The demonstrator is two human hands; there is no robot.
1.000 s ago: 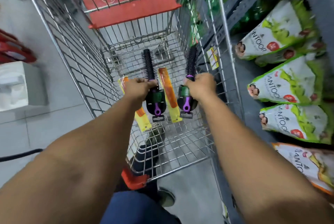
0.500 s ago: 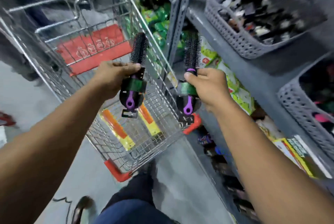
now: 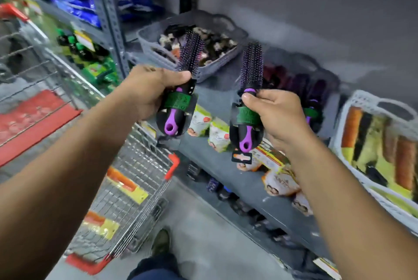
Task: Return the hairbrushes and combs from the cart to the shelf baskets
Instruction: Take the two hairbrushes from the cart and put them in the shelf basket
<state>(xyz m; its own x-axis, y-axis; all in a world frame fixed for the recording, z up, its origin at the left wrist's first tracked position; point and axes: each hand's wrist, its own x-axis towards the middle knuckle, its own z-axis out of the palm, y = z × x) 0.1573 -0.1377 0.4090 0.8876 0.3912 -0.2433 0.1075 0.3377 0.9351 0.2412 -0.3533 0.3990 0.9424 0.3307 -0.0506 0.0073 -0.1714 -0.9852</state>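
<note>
My left hand [image 3: 150, 88] grips a round black-and-purple hairbrush [image 3: 189, 58] in green-banded packaging, bristles up. My right hand [image 3: 274, 112] grips a second matching hairbrush [image 3: 251, 64], also upright. Both are held in front of the grey shelf [image 3: 226, 166]. Behind the right brush stands a dark grey basket [image 3: 325, 94] with similar purple brushes. A white basket [image 3: 352, 101] at the right holds orange, black and yellow combs. Two orange-and-yellow packaged combs [image 3: 126, 185] lie in the wire cart [image 3: 144, 166] at the lower left.
A grey basket [image 3: 149, 37] of small mixed items sits on the shelf behind the left brush. Green-and-white packets [image 3: 217, 135] lie on the lower shelf. Blue packs fill the upper left shelf. My foot [image 3: 161, 241] stands on the floor beside the cart.
Both hands lifted the two brushes out of the cart and swung right, up to the shelf baskets. The view turned from the cart to the shelf.
</note>
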